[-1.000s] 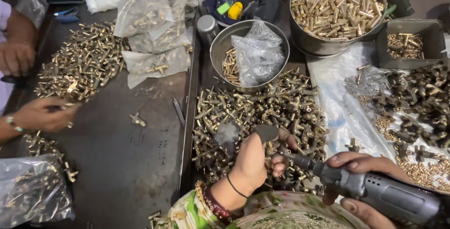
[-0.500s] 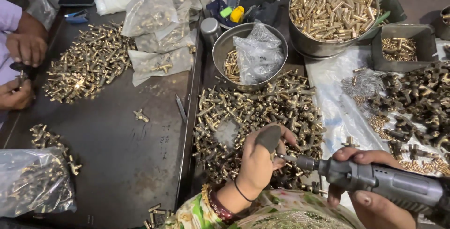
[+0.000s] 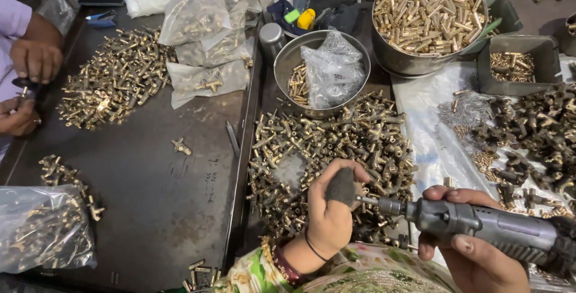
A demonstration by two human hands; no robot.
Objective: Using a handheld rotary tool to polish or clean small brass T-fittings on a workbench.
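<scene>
The left hand [image 3: 329, 218] pinches a small fitting [image 3: 343, 186] just before the brass pile [image 3: 336, 149]; the right hand [image 3: 474, 257] grips the grinder [image 3: 480, 227] (stiff, probably slippery metal; best held by its sides).

My left hand [image 3: 331, 212] sits low at 6 o'clock, fingers curled into a loose fist, wrist bent back and ringed with bangles and a thin band. My right hand [image 3: 474, 251] lies at 4 o'clock, palm up, fingers and thumb wrapped shut in a grip.
</scene>
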